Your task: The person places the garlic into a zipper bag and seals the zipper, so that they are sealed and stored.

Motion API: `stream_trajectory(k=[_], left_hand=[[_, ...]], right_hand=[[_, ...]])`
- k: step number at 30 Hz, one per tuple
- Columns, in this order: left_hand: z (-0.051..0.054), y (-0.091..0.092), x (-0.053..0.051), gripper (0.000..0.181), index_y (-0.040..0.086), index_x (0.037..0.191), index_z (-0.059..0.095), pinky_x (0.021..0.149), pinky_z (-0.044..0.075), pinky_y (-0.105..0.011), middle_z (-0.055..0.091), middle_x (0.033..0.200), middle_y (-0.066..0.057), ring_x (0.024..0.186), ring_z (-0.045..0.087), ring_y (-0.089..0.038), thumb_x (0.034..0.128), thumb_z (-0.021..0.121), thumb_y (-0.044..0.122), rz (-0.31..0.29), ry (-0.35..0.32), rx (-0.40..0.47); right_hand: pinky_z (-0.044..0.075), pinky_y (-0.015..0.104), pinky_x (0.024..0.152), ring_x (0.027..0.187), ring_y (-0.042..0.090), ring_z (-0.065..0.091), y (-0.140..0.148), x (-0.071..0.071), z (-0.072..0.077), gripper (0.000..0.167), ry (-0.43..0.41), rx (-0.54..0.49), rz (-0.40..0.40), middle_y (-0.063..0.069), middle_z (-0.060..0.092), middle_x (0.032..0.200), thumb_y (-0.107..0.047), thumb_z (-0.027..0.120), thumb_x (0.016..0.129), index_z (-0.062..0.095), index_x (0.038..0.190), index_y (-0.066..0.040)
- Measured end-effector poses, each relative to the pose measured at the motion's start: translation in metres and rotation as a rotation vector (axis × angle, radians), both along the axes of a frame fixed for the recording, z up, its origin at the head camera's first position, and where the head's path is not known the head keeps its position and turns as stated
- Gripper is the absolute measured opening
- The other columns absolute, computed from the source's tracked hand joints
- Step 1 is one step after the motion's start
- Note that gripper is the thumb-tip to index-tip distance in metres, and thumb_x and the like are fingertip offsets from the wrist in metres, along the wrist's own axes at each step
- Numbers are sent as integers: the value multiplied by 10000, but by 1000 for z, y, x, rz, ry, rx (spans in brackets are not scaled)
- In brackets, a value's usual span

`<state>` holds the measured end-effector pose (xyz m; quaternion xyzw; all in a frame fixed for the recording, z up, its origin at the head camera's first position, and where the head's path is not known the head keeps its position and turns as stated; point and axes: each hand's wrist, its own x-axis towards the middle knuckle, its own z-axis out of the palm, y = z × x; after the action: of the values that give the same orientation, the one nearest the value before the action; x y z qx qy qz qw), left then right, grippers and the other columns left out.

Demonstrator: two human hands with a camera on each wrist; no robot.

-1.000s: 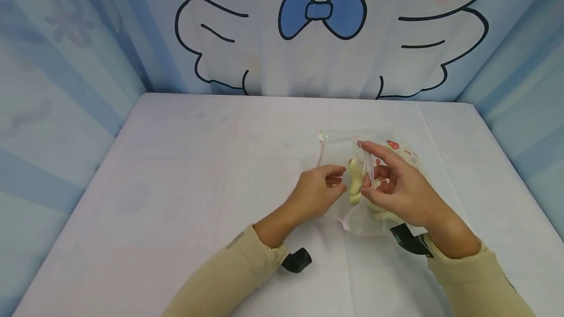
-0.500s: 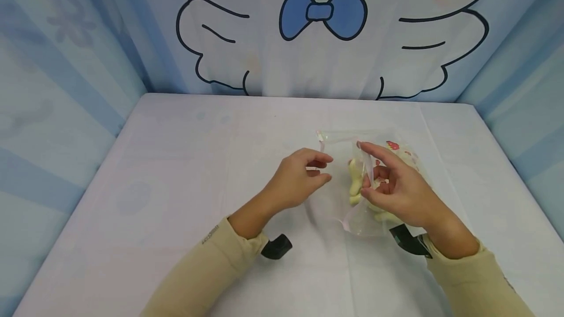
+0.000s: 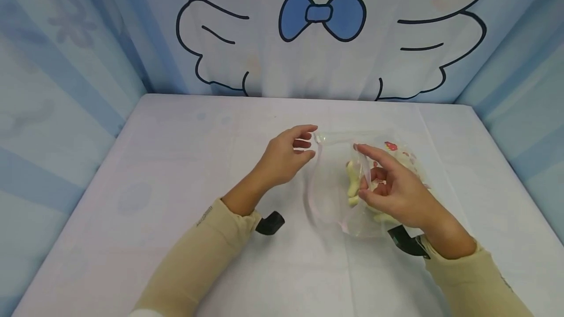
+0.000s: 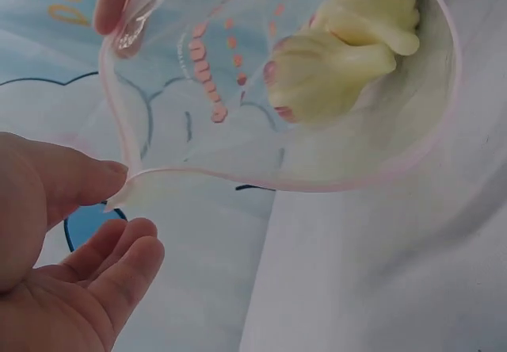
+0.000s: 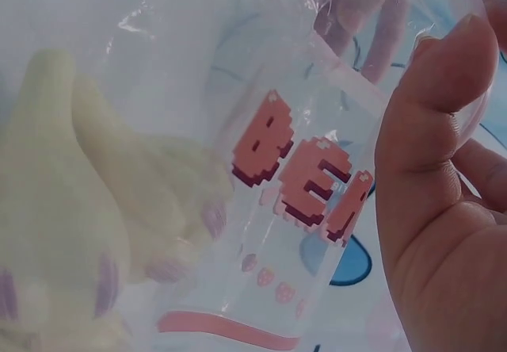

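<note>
A clear plastic zip bag with a pink rim and red print lies right of centre, its mouth gaping to the left. Inside are pale yellow garlic bulbs with purple marks, partly hidden by my right hand in the head view. My right hand holds the near layer of the bag's mouth with curled fingers, its thumb large in the right wrist view. My left hand is at the far left corner of the bag, thumb and fingers apart. In the left wrist view, its thumb tip reaches the corner; contact is unclear.
A white cloth covers the table. Behind it hangs a curtain with a cartoon figure and blue bow. Blue-and-white curtains flank both sides. Black camera mounts stick out at the cuffs.
My left hand has drawn back left from the bag's mouth, then moved away from me to its far corner. The left rim now shows fully. My right hand has hardly moved.
</note>
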<state>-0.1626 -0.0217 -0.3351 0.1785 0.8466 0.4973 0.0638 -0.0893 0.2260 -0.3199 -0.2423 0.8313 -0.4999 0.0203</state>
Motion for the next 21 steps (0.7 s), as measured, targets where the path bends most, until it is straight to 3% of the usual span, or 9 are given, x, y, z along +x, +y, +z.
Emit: stream_trajectory(k=[7,12,16,21], left_hand=[[1,7,-11,457,138,1432,553,906,523,-269,609,1296,-51,1158,608,-161,984,644,153,-45,-50,-75],[1,9,-14,438,106,1402,591,878,525,-271,653,1249,-42,1119,613,-153,997,636,266,-60,-78,-113],[0,9,-16,383,100,1383,613,893,512,-299,666,1264,-46,1124,608,-152,1043,537,259,-31,-60,-119],[-4,9,-20,364,106,1371,627,833,487,-301,655,1299,-34,1053,603,-132,1072,449,212,25,-57,-80]], right_hand=[[474,227,493,665,168,526,-2,0,-2,766,4,7,13,112,500,1108,152,696,833,403,1511,-54],[463,226,503,716,145,522,-4,1,-6,723,76,35,26,132,495,1312,154,651,835,427,1494,-41],[475,221,529,769,156,509,-4,2,-10,722,108,78,-4,155,465,1416,142,648,828,435,1492,-47],[508,232,552,747,157,539,-7,2,-14,725,50,92,-70,140,468,1419,116,694,839,446,1495,-71]])
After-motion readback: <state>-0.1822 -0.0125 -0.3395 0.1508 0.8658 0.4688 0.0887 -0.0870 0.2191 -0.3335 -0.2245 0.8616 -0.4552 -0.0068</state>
